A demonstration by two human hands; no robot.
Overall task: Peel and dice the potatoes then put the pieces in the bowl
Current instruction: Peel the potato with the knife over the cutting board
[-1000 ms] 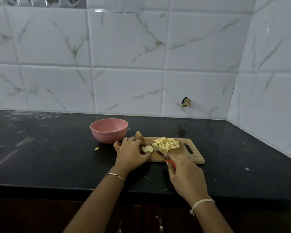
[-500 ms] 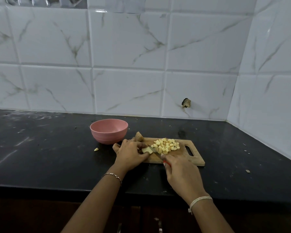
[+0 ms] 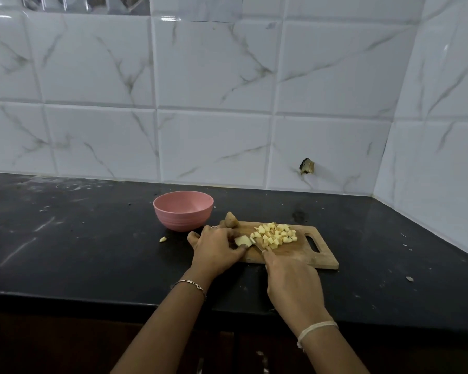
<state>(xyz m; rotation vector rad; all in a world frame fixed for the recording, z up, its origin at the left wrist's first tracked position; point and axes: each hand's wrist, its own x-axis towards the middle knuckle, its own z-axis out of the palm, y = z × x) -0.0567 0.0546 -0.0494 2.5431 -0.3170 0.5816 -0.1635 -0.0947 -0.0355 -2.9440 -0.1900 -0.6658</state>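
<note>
Left hand (image 3: pixel 216 245) pinches pale peeled potato chunk (image 3: pixel 243 240) on wooden board (image 3: pixel 303 252).

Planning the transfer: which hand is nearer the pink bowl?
Left. The left hand holds a potato piece close in front of the pink bowl; the right hand is farther right, holding the knife.

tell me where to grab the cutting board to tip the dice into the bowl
Probably by the handle slot at the right end of the cutting board, coming from the right: that end is bare, the diced potato sits mid-board, and the pink bowl stands near its left end.
</note>
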